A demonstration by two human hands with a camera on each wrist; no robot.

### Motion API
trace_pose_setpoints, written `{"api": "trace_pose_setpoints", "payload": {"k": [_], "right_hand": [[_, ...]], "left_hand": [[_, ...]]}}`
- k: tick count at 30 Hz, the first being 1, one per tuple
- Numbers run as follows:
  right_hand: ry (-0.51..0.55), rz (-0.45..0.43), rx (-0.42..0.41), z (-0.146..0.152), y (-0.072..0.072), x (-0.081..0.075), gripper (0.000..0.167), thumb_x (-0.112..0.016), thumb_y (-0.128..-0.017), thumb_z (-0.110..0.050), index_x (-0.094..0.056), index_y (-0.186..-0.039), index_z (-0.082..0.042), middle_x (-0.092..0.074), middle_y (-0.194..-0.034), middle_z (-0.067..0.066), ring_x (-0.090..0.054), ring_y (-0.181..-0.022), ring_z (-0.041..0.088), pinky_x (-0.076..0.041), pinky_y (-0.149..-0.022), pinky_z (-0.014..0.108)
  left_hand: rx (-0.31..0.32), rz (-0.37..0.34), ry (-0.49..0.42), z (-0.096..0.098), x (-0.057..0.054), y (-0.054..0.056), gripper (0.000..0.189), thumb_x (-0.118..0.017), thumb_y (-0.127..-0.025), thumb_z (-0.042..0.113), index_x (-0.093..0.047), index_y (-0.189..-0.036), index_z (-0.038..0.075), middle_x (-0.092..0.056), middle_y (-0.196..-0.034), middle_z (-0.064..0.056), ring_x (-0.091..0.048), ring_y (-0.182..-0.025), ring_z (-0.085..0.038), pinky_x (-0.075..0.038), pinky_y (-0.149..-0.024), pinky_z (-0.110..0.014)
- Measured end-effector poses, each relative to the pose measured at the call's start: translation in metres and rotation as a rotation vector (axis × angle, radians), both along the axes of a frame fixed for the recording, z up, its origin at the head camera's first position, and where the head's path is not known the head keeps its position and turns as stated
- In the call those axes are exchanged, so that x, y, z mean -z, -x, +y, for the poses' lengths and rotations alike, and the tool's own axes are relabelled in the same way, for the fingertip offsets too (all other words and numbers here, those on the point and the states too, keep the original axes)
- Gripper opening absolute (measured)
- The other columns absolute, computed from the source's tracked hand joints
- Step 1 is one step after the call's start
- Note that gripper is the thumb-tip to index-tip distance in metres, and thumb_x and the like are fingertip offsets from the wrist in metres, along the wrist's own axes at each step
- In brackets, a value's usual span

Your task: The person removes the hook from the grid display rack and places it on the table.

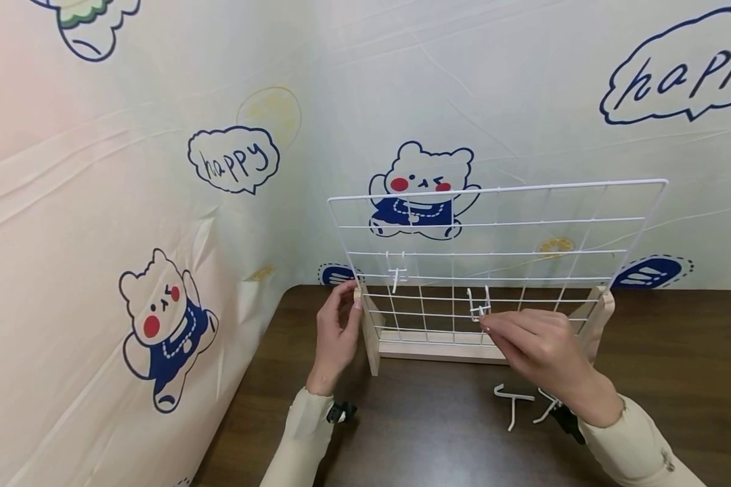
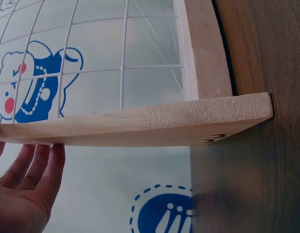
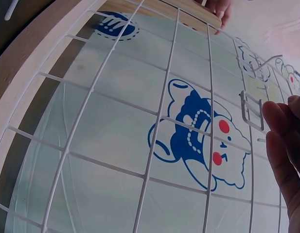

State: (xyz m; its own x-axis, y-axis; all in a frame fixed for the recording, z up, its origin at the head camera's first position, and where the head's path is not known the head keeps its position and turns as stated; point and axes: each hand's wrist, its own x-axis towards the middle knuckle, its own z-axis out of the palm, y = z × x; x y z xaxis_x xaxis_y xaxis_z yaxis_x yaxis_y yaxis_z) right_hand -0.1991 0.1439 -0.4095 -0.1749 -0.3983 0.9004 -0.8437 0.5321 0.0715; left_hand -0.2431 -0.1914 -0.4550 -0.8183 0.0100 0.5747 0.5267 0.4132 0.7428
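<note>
A white wire grid rack (image 1: pixel 499 253) stands upright on the table in a wooden base with two side supports. My left hand (image 1: pixel 336 338) grips the left wooden side support (image 1: pixel 368 331); in the left wrist view its fingertips rest against the outer face of the wood (image 2: pixel 188 114). Near the middle of the grid, my right hand (image 1: pixel 542 345) pinches a white wire hook (image 1: pixel 480 308) by its front end. Whether that hook touches the wires I cannot tell. Another white hook (image 1: pixel 397 270) hangs on the grid's left part.
A loose white hook (image 1: pixel 514 399) lies on the dark wooden table (image 1: pixel 414 426) in front of the rack. Beside it a second loose hook (image 1: pixel 547 409) is partly hidden by the right wrist. Behind stands a printed cloth (image 1: pixel 317 54) with cartoon bears.
</note>
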Motion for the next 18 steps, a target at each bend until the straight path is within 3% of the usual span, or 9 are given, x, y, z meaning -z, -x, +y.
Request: {"api": "trace_pose_setpoints", "payload": {"k": [18], "right_hand": [[-0.003,0.008,-0.010,0.0013,0.0001,0.0052,0.039,-0.052,-0.110,-0.026,-0.081,-0.092,-0.005,-0.080,-0.081,0.004,-0.074,-0.064,0.017,-0.059,-0.057,0.036]], "left_hand": [[-0.002,0.000,-0.010,0.0015,-0.0012,0.0006,0.031,-0.058,-0.105,0.010,-0.061,-0.136,0.007,-0.069,-0.132,-0.012,-0.069,-0.116,-0.026,-0.060,-0.096,-0.051]]}}
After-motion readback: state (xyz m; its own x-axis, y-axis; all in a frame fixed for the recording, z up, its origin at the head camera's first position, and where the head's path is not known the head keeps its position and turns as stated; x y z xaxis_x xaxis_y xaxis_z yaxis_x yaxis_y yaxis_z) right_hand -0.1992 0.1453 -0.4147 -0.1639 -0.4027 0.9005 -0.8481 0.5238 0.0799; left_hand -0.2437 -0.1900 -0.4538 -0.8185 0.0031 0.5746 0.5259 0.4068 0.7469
